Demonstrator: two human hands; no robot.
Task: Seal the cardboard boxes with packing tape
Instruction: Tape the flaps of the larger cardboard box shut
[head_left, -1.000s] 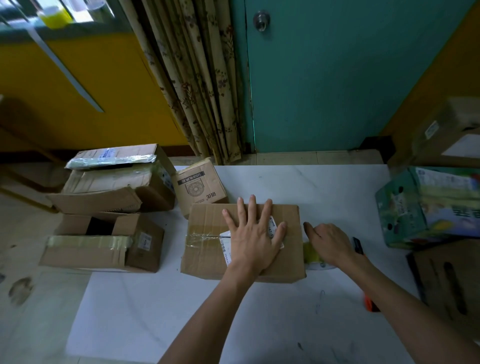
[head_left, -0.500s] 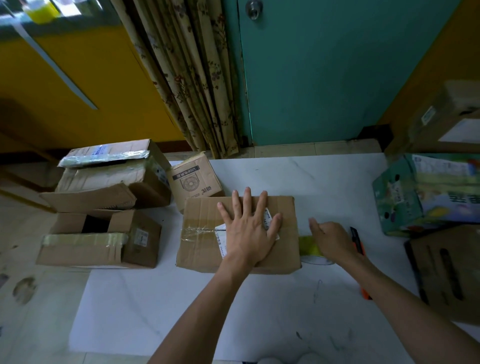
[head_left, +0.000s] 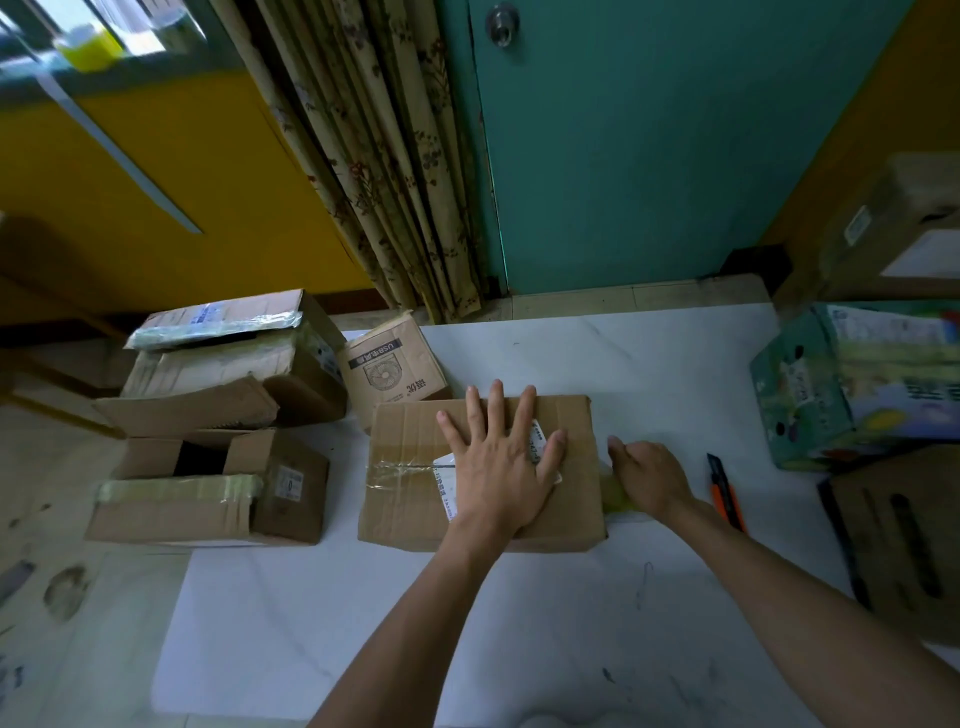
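A flat cardboard box (head_left: 410, 499) lies on the white table (head_left: 519, 623), its flaps closed, with old clear tape and a white label on top. My left hand (head_left: 501, 462) presses flat on the box top, fingers spread. My right hand (head_left: 649, 480) grips a roll of clear, yellowish packing tape (head_left: 613, 491) right at the box's right side. The roll is mostly hidden under that hand.
An orange utility knife (head_left: 724, 491) lies right of my right hand. A small printed carton (head_left: 392, 371) and two larger open boxes (head_left: 218, 486) (head_left: 228, 364) stand at the left. A green printed box (head_left: 852, 384) and brown cartons (head_left: 909, 535) crowd the right edge.
My left hand stays pressed on the box. My right hand with the tape roll remains at the box's right side; mostly the camera view has shifted.
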